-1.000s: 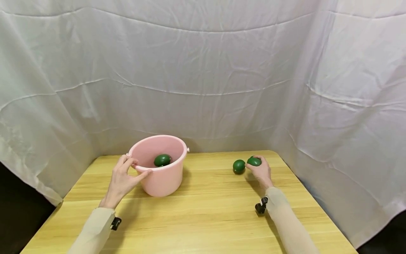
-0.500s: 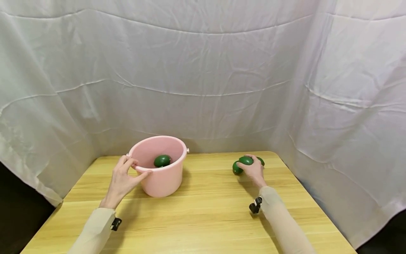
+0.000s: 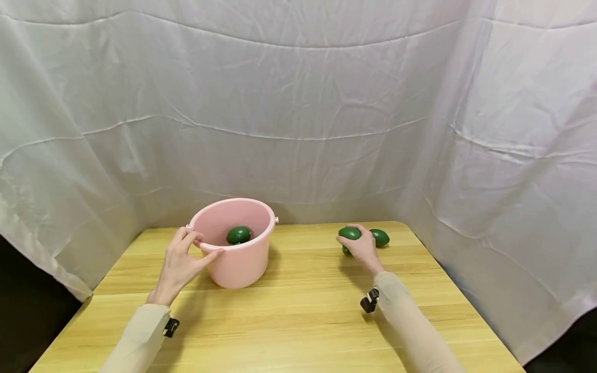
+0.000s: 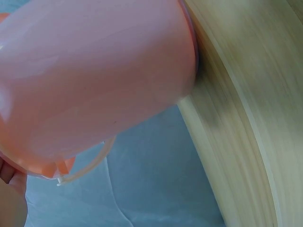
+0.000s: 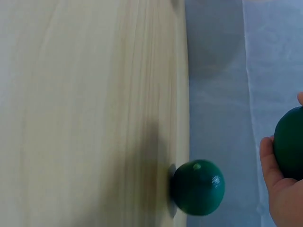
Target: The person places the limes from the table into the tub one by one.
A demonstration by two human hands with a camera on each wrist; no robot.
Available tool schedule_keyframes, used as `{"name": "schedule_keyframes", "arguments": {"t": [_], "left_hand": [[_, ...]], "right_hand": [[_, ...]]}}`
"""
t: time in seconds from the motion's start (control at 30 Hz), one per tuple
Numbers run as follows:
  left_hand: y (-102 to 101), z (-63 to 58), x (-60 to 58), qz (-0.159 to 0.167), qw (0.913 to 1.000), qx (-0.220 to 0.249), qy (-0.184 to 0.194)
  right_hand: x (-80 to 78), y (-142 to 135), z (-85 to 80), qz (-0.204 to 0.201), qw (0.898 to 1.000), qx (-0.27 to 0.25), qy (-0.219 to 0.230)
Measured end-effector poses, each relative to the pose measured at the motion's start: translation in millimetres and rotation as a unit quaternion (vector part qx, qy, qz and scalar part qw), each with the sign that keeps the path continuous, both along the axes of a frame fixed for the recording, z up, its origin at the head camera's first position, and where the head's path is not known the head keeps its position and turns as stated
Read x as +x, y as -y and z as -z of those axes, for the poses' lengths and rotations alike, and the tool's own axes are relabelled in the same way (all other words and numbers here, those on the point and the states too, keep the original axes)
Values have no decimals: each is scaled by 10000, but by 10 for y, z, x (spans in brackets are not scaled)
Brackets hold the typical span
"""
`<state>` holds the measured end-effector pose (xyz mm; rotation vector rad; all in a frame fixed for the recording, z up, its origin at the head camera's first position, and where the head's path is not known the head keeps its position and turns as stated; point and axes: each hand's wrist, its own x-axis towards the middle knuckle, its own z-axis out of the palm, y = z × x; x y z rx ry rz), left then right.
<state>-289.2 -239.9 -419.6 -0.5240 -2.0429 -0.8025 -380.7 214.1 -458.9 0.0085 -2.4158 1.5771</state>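
Note:
A pink bucket [image 3: 240, 267] stands at the left of the table, tilted slightly in the head view. My left hand [image 3: 179, 264] pinches its near-left rim, thumb along the outside and fingertips over the edge. Inside the bucket lies a dark green oval fruit [image 3: 239, 235], with a bit of another under it. At the back right, my right hand [image 3: 366, 248] grips a similar green fruit [image 3: 350, 233] between thumb and fingers, raised off the table in the right wrist view. Below it, mostly hidden, sits another green fruit [image 3: 346, 250]. One more green fruit [image 3: 380, 238] rests just right of the hand.
The light wooden table [image 3: 289, 311] reaches back to a pale grey curtain [image 3: 298, 103], which also hangs along both sides. The bucket's white handle [image 4: 92, 165] hangs down its far side in the left wrist view.
My right hand has lifted one green fruit and carried it leftward, over the fruit beside it, leaving the right-hand fruit in view. My left hand stays on the bucket rim.

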Motion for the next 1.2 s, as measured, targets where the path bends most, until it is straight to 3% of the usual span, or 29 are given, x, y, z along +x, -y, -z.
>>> {"name": "schedule_keyframes", "arguments": {"t": [0.2, 0.7, 1.2], "left_hand": [[-5, -2, 15, 2, 10000, 8, 25], [-12, -6, 25, -82, 9999, 41, 45], [-18, 3, 23, -74, 10000, 44, 34]], "right_hand": [[8, 117, -67, -99, 9998, 102, -170], [43, 651, -391, -758, 9936, -766, -340], [29, 976, -519, -872, 9937, -405, -568]]}}
